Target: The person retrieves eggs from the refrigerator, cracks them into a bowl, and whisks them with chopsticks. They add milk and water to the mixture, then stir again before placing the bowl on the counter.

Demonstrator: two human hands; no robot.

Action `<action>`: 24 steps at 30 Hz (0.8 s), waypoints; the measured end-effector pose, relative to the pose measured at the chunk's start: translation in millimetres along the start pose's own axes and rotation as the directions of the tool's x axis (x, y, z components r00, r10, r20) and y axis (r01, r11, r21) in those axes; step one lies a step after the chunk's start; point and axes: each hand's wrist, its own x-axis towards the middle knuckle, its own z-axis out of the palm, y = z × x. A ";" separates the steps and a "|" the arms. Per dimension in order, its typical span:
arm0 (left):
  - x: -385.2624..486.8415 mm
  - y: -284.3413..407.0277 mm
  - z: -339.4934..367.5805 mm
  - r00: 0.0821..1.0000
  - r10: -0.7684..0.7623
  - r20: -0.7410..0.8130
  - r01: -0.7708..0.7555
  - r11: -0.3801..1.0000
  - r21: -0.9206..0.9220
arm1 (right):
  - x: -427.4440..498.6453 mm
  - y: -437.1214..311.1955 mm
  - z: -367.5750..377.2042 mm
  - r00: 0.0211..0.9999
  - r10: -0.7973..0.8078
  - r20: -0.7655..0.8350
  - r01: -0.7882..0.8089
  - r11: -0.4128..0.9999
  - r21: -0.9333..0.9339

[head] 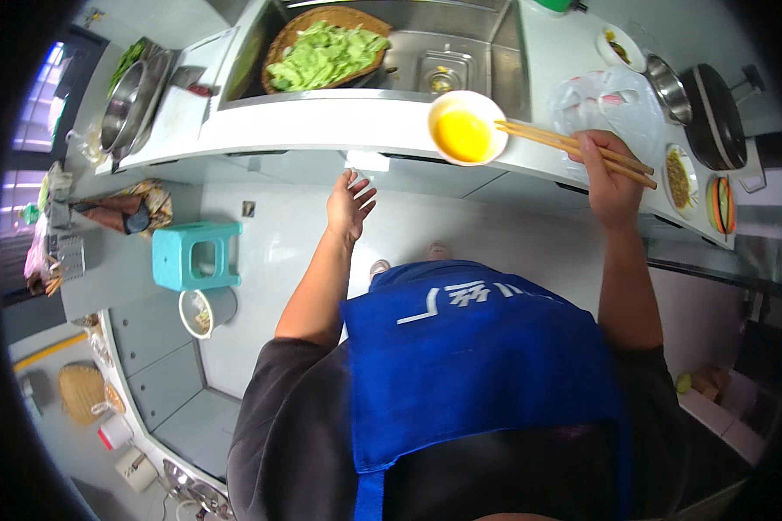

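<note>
My right hand [609,172] grips a pair of wooden chopsticks [554,138], their tips at the right rim of a white bowl [438,104]. Inside the bowl is a yellow liquid that looks like beaten egg [461,135]. The bowl rests on the white counter edge [313,124] in front of the sink [410,98]. My left hand [350,205] hangs in the air below that edge, palm partly up and fingers apart, holding nothing. Green leafy vegetables [329,52] lie in a woven basket [287,42] in the sink.
Right of the sink are a plastic bag [603,107], a steel bowl [668,88], a black pan [713,117] and a plate of minced food [678,179]. Leftward are a cutting board [176,117] and a steel basin [124,111]. A turquoise stool [176,257] and a bucket [218,309] stand on the floor.
</note>
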 end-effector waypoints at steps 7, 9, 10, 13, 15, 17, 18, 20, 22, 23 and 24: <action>60.5 43.9 -63.1 1.000 0.013 -0.018 -0.018 0.938 -0.347 | -13.1 -24.8 39.6 0.950 -0.234 0.207 0.289 0.910 -0.298; 72.3 65.2 -73.1 0.998 0.034 -0.049 -0.051 0.909 -0.414 | -16.9 -25.1 57.8 0.938 -0.279 0.207 0.330 0.903 -0.274; 76.8 75.8 -77.9 0.997 0.042 -0.066 -0.068 0.891 -0.449 | -19.9 -25.6 64.9 0.947 -0.243 0.208 0.293 0.920 -0.259; 85.9 102.4 -95.2 0.993 0.068 -0.092 -0.106 0.853 -0.512 | -27.0 -25.7 81.0 0.973 -0.130 0.188 0.174 0.956 -0.237; 92.0 116.6 -106.2 0.989 0.048 -0.138 -0.116 0.833 -0.541 | -29.3 -25.5 86.1 0.988 -0.146 0.056 0.155 0.952 -0.264; 97.3 126.8 -115.3 0.984 0.014 -0.176 -0.106 0.844 -0.526 | -33.2 -25.3 87.5 0.994 -0.108 0.018 0.109 0.961 -0.256; 99.3 129.6 -118.8 0.982 0.010 -0.187 -0.109 0.843 -0.527 | -35.7 -25.2 87.5 0.997 -0.062 0.044 0.070 0.969 -0.236; 102.1 134.2 -124.1 0.989 0.014 -0.149 -0.090 0.850 -0.519 | -41.8 -25.0 87.5 1.000 0.003 0.031 0.004 0.975 -0.223; 104.9 137.8 -125.5 0.995 -0.001 -0.100 -0.052 0.845 -0.532 | -48.2 -25.7 88.7 0.998 0.036 -0.056 -0.048 0.973 -0.227; 106.3 139.6 -125.4 0.996 -0.016 -0.083 -0.032 0.837 -0.547 | -51.0 -26.9 90.1 0.996 0.054 -0.074 -0.064 0.987 -0.147; 107.7 141.6 -125.3 0.997 -0.022 -0.075 -0.022 0.839 -0.544 | -53.4 -28.9 91.7 0.992 0.076 -0.099 -0.083 0.995 -0.060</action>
